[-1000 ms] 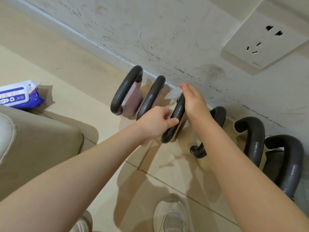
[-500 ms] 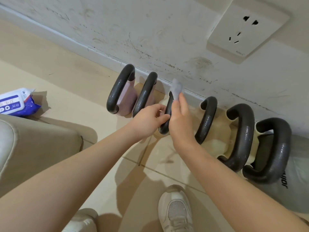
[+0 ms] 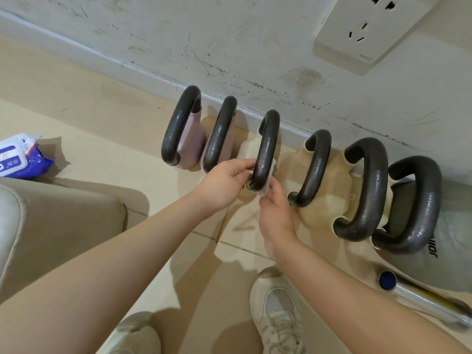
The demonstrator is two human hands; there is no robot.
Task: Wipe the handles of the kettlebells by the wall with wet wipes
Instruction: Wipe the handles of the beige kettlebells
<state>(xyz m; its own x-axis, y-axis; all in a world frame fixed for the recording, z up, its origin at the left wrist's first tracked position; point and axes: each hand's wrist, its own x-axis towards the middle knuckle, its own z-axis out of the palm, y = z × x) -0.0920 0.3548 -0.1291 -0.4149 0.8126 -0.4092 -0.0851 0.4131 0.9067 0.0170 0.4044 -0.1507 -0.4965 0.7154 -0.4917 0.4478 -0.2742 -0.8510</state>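
Several kettlebells with dark grey handles stand in a row along the wall. The third handle [image 3: 267,146] from the left belongs to a cream kettlebell. A white wet wipe [image 3: 265,189] is wrapped under its near lower end. My left hand [image 3: 224,183] pinches the wipe's left side by the handle. My right hand [image 3: 274,213] pinches the wipe from below on the right. Two pink kettlebells [image 3: 189,146] stand to the left; cream ones [image 3: 315,164] and a grey one [image 3: 413,203] stand to the right.
A blue and white wet wipe pack [image 3: 21,158] lies on the floor at left. A beige cushion [image 3: 51,226] sits below it. A wall socket [image 3: 362,31] is at the upper right. A metal bar [image 3: 419,297] lies at lower right. My white shoes [image 3: 278,310] are below the hands.
My right hand has slid with the wipe from the top of the third handle down to its near lower end. My left hand stayed by that end. The view shifted right.
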